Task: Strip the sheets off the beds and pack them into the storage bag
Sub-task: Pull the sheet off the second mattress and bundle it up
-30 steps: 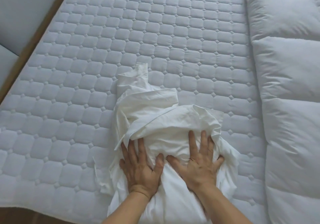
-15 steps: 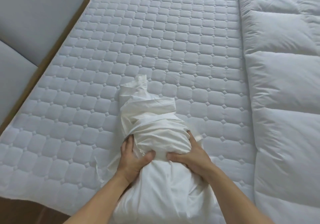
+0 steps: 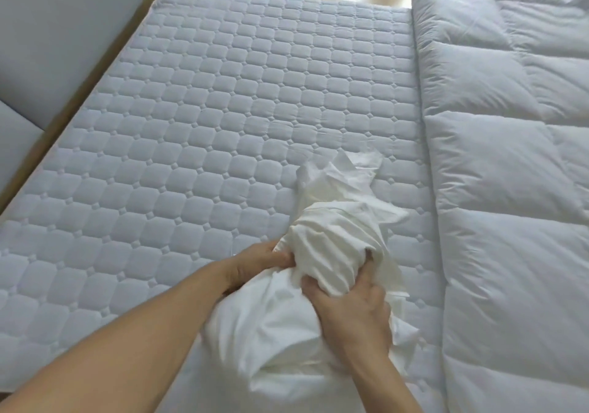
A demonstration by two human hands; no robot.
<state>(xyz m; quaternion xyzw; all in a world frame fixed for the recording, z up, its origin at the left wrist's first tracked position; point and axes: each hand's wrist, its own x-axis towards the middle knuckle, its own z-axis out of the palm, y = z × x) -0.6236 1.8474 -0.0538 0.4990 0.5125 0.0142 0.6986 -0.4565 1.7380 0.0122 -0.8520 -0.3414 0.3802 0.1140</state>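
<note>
Near the front edge of the quilted pale-blue mattress [image 3: 223, 109], beside the puffy white duvet [image 3: 510, 189], left hand [image 3: 255, 264] and right hand [image 3: 353, 310] grip the bunched white cotton sheet [image 3: 334, 240], fingers curled into its folds.

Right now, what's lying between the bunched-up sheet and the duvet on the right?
Only a narrow strip of bare quilted mattress separates the sheet from the duvet, as the head view shows.

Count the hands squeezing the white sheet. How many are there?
2. The left hand grips the bunched white sheet on its left side; the right hand grips it on the right. No others show.
</note>
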